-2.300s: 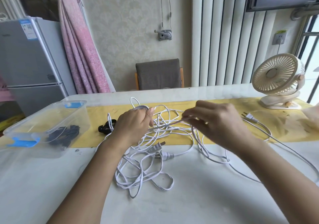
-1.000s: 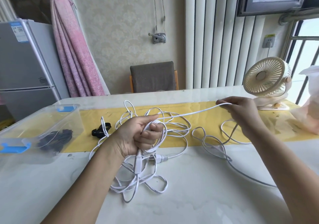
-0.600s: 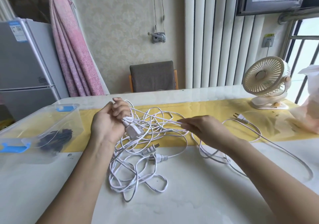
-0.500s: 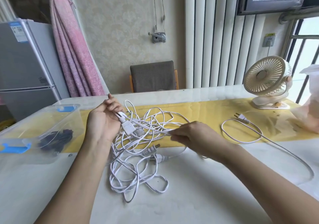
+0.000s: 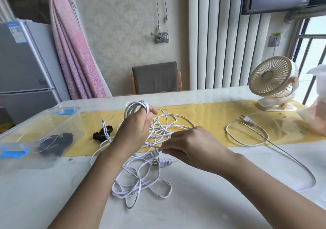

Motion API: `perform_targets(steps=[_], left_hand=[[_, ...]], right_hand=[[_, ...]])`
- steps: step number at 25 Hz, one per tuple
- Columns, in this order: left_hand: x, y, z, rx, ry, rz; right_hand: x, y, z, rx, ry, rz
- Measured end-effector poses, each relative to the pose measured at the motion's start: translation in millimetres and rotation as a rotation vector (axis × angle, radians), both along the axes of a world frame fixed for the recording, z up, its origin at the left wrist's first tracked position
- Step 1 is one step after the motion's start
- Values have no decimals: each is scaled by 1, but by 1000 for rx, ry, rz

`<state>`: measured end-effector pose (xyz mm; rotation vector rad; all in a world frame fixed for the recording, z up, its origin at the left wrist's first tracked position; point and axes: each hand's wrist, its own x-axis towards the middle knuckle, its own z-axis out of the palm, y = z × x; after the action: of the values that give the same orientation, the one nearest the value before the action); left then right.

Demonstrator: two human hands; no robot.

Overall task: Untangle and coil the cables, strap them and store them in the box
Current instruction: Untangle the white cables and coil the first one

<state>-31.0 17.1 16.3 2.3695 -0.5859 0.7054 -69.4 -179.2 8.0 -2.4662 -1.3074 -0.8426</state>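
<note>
The white cables (image 5: 139, 179) lie in a loose tangle on the table (image 5: 194, 207), partly on the yellow runner (image 5: 208, 115), between the two hands. The left hand (image 5: 134, 131) is raised over the heap, its fingers curled round a small coil (image 5: 135, 107) of a few turns. The right hand (image 5: 195, 145) pinches a single strand (image 5: 155, 146) between thumb and fingertips, close to a plug lying in the pile.

The cable looks thin, light and limp, with a smooth jacket (likely to slide through a loose pinch), and it springs into loops that snag on each other. It should be fed by a light pinch on the strand, not pulled by the plugs, whose prongs would catch. One free plug (image 5: 246, 119) lies well apart to the right, its lead trailing toward the table's near edge. A black strap (image 5: 102, 133) waits just left of the tangle. The clear box (image 5: 53, 117) stands at the left with a black cable (image 5: 58, 141) in it.
</note>
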Motion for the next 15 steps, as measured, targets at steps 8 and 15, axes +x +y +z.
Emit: perform_targets(steps=[8, 15], left_hand=[[-15, -7, 14, -2, 269, -88], [-28, -9, 28, -351, 1001, -481]], right_hand=[[15, -36, 22, 365, -155, -66], [29, -65, 26, 550, -179, -201]])
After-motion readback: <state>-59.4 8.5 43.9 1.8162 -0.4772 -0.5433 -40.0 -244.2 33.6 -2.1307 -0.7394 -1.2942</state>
